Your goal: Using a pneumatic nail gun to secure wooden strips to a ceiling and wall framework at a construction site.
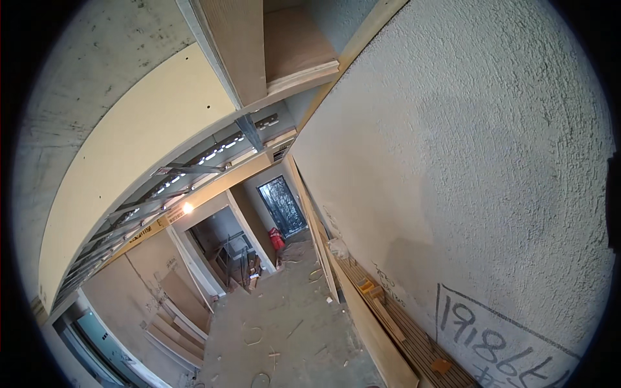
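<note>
Neither my left hand nor my right hand shows in the picture. A rough grey plastered wall [472,149] with dark handwritten marks fills the right side. Along its foot runs a stack of brown slatted panels [424,352], with small yellow pieces [369,286] lying on top. Beside them a long pale wooden board [378,333] stands on edge. Overhead, a wooden box-like frame [301,48] meets the wall. A curved cream board [139,123] with small dark holes hangs from the ceiling, next to metal framing [145,216].
The concrete floor [284,330] carries scraps and thin loops of wire. Boards [171,339] lean on the left wall. A lit bulb [187,208] hangs near a recess holding piled materials [252,268]. Farther back are a red bag [276,239] and a dark, film-covered door [283,205].
</note>
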`<state>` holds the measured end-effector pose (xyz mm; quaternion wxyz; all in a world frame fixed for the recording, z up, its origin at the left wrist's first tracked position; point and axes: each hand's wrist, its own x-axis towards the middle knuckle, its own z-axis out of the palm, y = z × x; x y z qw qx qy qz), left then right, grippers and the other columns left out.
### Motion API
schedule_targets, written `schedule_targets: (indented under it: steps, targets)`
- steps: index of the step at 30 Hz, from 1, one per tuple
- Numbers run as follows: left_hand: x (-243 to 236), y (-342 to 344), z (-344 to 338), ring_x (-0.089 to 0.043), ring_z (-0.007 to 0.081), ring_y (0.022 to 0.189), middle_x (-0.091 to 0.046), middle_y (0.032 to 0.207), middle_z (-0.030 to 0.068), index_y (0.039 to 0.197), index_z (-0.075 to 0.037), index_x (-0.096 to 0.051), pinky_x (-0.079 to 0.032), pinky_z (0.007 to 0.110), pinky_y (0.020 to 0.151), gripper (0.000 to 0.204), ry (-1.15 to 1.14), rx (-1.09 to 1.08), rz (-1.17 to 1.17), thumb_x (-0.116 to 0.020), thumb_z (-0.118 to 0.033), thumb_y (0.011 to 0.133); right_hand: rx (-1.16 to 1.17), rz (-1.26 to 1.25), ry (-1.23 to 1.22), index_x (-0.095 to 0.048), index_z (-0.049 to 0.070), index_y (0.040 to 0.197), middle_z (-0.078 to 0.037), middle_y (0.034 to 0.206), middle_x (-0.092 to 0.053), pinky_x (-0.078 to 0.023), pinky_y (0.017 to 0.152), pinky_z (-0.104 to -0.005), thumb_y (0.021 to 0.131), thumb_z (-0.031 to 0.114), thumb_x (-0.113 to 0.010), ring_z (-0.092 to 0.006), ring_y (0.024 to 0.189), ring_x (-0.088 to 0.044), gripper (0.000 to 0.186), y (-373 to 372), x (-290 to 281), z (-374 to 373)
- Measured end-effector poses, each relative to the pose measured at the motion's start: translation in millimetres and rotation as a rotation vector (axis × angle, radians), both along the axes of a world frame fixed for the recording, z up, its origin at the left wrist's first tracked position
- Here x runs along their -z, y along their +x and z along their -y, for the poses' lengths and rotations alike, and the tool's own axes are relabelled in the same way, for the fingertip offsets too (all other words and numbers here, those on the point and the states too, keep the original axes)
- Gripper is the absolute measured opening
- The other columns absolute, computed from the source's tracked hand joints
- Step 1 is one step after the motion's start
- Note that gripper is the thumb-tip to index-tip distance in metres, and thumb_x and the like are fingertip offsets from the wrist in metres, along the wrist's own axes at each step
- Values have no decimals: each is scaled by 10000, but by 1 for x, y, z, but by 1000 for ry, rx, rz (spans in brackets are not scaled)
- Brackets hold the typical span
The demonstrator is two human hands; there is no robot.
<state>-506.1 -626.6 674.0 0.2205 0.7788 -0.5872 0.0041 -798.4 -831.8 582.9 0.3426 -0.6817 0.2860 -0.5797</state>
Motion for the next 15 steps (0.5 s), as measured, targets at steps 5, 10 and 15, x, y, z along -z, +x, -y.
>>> schedule_targets:
  steps: [5, 10, 15]
  targets:
    - [10, -3, -9, -623, 340, 708, -654, 848, 146, 1196, -28, -595, -497, 452, 598, 601, -170, 148, 243, -778, -441, 800, -36, -37, 80, -704, 23, 971, -122, 891, -696, -537, 719, -327, 887, 159, -677, -230, 811, -675, 162, -18, -22, -7]
    - [19, 8, -7, -608, 374, 858, -599, 964, 150, 1247, -108, -582, -484, 505, 697, 522, -71, 67, 244, -715, -333, 795, -159, -32, 297, -677, -9, 992, -79, 932, -676, -517, 694, -284, 931, 125, -659, -135, 763, -642, 149, -10, -36, -8]
    - [-16, -2, 24, -564, 350, 869, -571, 946, 144, 1364, -38, -506, -463, 454, 797, 622, -75, 149, 264, -639, -123, 762, -60, 7, 202, -633, -19, 977, -32, 757, -582, -431, 528, -247, 964, 71, -611, -69, 593, -529, 93, -7, -62, -1]
